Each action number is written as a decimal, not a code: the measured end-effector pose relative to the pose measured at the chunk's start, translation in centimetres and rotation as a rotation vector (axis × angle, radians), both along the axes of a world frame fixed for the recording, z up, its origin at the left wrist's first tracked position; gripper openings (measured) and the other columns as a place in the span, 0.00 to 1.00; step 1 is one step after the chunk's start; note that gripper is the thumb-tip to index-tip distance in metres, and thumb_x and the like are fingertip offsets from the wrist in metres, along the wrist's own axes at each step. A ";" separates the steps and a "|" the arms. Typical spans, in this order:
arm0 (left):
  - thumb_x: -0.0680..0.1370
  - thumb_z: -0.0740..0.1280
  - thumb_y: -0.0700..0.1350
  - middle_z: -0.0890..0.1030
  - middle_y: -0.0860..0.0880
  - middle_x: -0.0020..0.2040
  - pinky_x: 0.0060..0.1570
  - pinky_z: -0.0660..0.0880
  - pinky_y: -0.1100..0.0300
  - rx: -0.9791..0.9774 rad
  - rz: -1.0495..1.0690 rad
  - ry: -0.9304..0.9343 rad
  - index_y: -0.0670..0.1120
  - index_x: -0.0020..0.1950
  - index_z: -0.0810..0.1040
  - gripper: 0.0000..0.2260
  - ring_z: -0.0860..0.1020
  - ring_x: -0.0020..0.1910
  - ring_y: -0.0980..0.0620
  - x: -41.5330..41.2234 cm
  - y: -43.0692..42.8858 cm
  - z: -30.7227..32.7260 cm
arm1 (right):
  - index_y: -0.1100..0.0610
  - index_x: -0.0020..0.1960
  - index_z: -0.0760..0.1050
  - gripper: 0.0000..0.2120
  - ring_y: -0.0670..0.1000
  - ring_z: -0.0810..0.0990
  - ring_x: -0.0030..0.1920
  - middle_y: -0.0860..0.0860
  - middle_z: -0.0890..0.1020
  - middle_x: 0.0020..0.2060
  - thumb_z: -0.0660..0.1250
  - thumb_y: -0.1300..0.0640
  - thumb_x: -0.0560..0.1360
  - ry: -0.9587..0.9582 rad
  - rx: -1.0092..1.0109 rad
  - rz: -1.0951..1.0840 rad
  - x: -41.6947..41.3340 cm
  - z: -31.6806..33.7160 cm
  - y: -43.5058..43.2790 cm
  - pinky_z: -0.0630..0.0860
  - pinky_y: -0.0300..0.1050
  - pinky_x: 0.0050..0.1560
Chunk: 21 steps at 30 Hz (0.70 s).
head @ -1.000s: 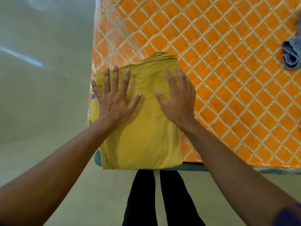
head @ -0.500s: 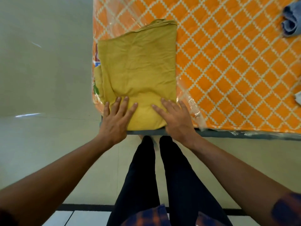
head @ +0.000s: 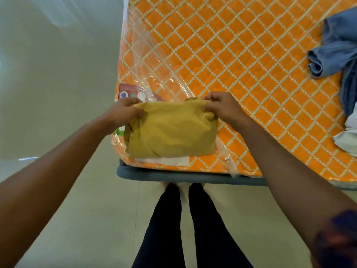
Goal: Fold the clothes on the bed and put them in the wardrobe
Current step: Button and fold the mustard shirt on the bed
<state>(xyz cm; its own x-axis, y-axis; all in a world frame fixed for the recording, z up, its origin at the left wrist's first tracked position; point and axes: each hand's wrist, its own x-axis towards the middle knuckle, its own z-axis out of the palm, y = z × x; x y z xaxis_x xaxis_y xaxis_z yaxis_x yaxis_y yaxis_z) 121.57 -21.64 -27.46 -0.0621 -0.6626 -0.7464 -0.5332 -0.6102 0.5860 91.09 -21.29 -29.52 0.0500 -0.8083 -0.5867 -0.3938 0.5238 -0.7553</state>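
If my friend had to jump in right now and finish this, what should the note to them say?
The left hand pinches the far left corner of the mustard-yellow folded cloth garment. The right hand pinches its far right corner.
The garment lies at the near corner of the orange diamond-patterned mattress. A crumpled blue denim garment and a white cloth lie at the right edge.
Done: yellow garment folded into a small bundle.
Left: carry it to the wardrobe, which is not in view, then fold the others.
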 end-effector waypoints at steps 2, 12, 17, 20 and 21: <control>0.78 0.66 0.43 0.80 0.48 0.49 0.44 0.75 0.55 -0.086 0.018 -0.105 0.48 0.58 0.79 0.09 0.79 0.53 0.44 -0.6 -0.7 -2.8 | 0.55 0.50 0.81 0.07 0.41 0.78 0.31 0.51 0.80 0.39 0.71 0.62 0.73 0.097 0.029 -0.111 0.5 -2.7 -1.2 0.76 0.39 0.37; 0.78 0.57 0.54 0.57 0.45 0.82 0.72 0.56 0.36 -0.816 -0.524 -0.628 0.53 0.81 0.58 0.30 0.54 0.80 0.41 -5.4 4.3 -4.9 | 0.48 0.75 0.71 0.23 0.57 0.61 0.79 0.53 0.66 0.78 0.57 0.43 0.82 0.738 -0.729 0.261 7.9 -3.3 7.0 0.52 0.64 0.77; 0.80 0.46 0.68 0.38 0.53 0.83 0.70 0.42 0.24 -0.499 -0.511 -0.634 0.62 0.81 0.40 0.32 0.40 0.81 0.42 -4.4 6.6 -10.1 | 0.40 0.81 0.57 0.31 0.54 0.50 0.82 0.51 0.54 0.82 0.52 0.31 0.80 0.837 -0.377 0.227 7.1 -8.2 6.5 0.44 0.70 0.77; 0.78 0.45 0.71 0.36 0.54 0.82 0.70 0.44 0.24 -0.435 -0.438 -0.623 0.63 0.80 0.37 0.34 0.41 0.81 0.40 -3.1 7.1 -11.5 | 0.40 0.82 0.51 0.38 0.57 0.49 0.82 0.49 0.47 0.83 0.50 0.25 0.77 0.764 -0.235 0.115 5.6 -9.9 6.2 0.47 0.69 0.77; 0.78 0.45 0.71 0.36 0.54 0.82 0.70 0.44 0.25 -0.441 -0.429 -0.607 0.62 0.81 0.37 0.35 0.42 0.81 0.41 -3.2 7.0 -11.3 | 0.40 0.82 0.51 0.39 0.57 0.51 0.82 0.48 0.46 0.83 0.50 0.24 0.76 0.744 -0.237 0.108 5.5 -9.9 6.1 0.49 0.69 0.77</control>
